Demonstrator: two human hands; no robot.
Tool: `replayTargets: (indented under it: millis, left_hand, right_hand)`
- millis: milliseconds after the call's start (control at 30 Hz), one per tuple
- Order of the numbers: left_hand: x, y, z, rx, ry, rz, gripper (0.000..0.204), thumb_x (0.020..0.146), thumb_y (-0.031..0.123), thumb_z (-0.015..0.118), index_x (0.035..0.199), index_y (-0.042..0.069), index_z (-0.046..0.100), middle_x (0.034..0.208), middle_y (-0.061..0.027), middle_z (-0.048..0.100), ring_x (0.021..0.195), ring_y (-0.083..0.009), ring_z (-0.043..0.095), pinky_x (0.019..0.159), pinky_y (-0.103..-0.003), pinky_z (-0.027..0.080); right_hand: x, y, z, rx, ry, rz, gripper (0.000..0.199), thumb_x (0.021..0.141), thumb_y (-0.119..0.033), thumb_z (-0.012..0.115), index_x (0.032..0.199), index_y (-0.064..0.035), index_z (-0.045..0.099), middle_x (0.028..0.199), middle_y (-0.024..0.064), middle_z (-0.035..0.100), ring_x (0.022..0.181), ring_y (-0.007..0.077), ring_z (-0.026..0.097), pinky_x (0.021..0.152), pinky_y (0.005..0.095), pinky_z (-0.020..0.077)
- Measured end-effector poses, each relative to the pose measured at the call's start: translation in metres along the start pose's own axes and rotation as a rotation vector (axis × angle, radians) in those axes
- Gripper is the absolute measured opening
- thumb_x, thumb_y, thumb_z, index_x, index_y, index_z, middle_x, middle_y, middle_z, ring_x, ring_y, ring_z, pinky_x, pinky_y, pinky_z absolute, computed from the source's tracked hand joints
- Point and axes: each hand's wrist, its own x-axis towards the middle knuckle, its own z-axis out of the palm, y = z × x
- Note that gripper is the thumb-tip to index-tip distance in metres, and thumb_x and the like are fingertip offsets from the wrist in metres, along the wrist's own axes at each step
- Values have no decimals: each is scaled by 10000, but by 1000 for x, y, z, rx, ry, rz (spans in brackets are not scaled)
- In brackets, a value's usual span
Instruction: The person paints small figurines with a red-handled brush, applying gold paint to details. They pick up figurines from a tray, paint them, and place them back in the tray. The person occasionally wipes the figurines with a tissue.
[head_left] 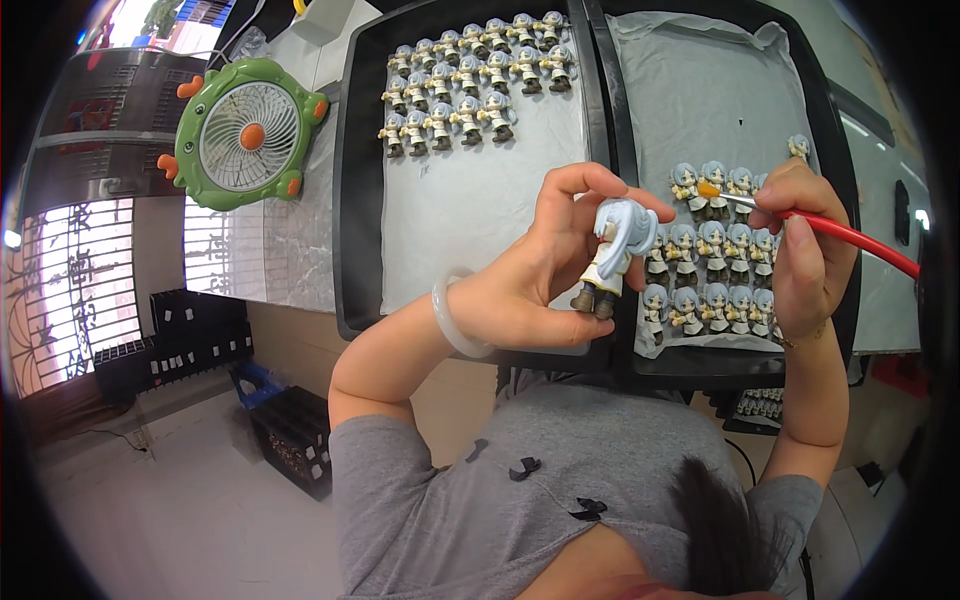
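Note:
Between the thumb and fingers of my left hand (535,290) is a small figurine (613,255) with pale blue hair, a white outfit and dark boots. It is tilted, held above the gap between two black trays. My right hand (805,235) grips a paintbrush (845,232) with a red handle, a metal ferrule and orange-yellow bristles. The bristle tip points left toward the figurine, apart from it. Below the brush, rows of like figurines (712,240) stand on the paper-lined right tray (655,370), partly hidden by my right hand.
In the left black tray (362,250), several more figurines (467,70) stand in rows at the far side. A green fan (252,135) with orange knobs stands left of it. Black crates (290,430) sit on the floor at lower left. More figurines (760,405) show below the right tray.

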Motion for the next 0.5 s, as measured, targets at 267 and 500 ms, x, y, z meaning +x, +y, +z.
replayTargets:
  millis: [267,500]
  left_hand:
    - [1,-3,-5,713,48,203,705,532,-2,618,1167,41,316,1091,-147,405,949,-239,432,800,-326,368]
    - [0,-1,1,993,185,232,644,507,65,670,1109,31,444,892,-106,443,786,-237,429,709,-313,371]
  right_hand:
    - [-1,0,1,-2,-2,15,209,770,-55,405,873,54,550,749,95,520,655,118,469,607,234,375]
    - [2,-2,2,5,28,-20,204,783,-78,417,885,43,547,768,103,530,647,131,474,605,234,381]
